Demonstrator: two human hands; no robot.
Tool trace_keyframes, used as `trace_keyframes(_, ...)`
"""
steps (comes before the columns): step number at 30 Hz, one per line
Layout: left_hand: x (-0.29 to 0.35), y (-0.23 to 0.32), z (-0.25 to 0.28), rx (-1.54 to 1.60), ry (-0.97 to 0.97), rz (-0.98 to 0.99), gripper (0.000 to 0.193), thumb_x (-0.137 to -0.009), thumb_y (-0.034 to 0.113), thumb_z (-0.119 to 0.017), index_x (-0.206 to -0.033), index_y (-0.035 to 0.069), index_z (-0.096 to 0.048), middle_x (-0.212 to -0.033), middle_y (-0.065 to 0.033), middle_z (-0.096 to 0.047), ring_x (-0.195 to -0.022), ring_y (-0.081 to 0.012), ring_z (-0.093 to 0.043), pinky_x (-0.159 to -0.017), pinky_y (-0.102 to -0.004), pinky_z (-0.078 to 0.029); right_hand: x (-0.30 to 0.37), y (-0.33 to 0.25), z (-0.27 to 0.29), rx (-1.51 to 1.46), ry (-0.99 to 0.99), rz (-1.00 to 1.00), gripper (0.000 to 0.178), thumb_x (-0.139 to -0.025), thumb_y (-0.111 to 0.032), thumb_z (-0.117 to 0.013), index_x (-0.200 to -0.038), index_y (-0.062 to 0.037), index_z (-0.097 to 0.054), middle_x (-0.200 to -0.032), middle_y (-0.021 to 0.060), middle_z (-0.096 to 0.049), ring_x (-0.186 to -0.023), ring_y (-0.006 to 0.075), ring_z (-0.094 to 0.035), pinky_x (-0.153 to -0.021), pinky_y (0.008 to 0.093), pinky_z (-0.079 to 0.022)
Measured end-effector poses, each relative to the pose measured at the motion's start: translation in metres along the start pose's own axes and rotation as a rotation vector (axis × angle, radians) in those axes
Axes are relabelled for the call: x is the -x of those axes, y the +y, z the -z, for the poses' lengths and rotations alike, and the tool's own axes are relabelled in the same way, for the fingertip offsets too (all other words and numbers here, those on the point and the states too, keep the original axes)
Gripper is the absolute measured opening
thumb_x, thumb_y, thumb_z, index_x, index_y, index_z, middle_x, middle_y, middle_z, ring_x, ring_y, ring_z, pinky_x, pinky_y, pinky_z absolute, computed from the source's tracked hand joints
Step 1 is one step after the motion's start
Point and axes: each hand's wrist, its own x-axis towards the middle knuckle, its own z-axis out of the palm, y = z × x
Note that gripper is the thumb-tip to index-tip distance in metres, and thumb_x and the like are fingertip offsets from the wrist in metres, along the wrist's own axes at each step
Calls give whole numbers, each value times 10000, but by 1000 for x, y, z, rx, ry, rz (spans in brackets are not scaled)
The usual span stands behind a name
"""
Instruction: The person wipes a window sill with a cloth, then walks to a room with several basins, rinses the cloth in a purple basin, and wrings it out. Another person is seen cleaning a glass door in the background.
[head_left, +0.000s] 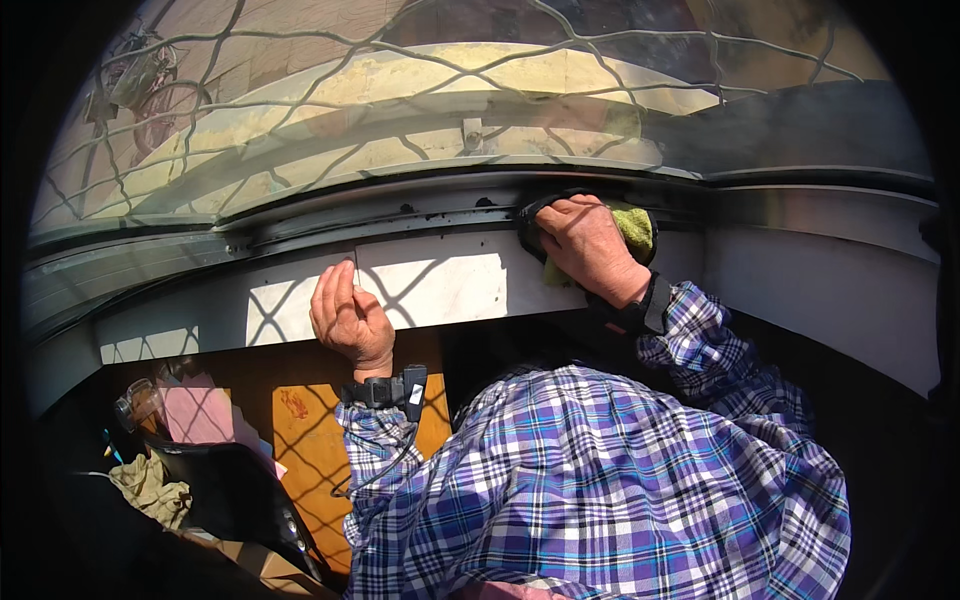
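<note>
My right hand (592,248) is closed on a green cloth with dark edging (636,232). It presses the cloth against the metal window track (380,222), toward its right end. Part of the cloth is hidden under my fingers. Farther left, my left hand (352,318) rests on the white window sill (430,285), fingers stretched out and nothing seen in them. Several dark specks or openings show along the track between my two hands.
Beyond the glass runs a wire lattice (460,72), which throws shadows over the sill. A bicycle (165,105) stands outside at far left. Below the sill at left are a crumpled beige cloth (152,490), pink paper (198,408), a black bag-like item (225,485) and an orange-brown wooden surface (305,440).
</note>
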Motion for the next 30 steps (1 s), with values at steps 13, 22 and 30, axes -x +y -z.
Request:
trace_keyframes(13,4,-2,0,-20,-52,5,337,-768,-40,-530,-1077,55,-628,-1055,-101,-636,-1018,-297,-570,-909,-395,-439,29,31,16,148,-21,-85,53,-730,-96,-540,-764,-87,-580,-711,49,-606,-755,224,-577,-676,337,-439)
trace_keyframes(22,4,-2,1,5,-45,2,317,-793,-56,-499,-1072,15,-632,-1055,-112,-634,-1023,-293,-569,-905,-385,-447,74,56,34,-37,280,-232,195,-658,38,-639,-831,-34,-586,-778,103,-567,-786,286,-555,-721,356,-462)
trace_keyframes(30,2,-2,0,1,-58,-37,304,-818,-22,-484,-1086,17,-623,-1052,-130,-630,-1013,-301,-569,-926,-395,-429,107,84,45,434,128,-481,134,-774,-156,-589,-670,-73,-574,-705,115,-571,-750,276,-546,-689,418,-445)
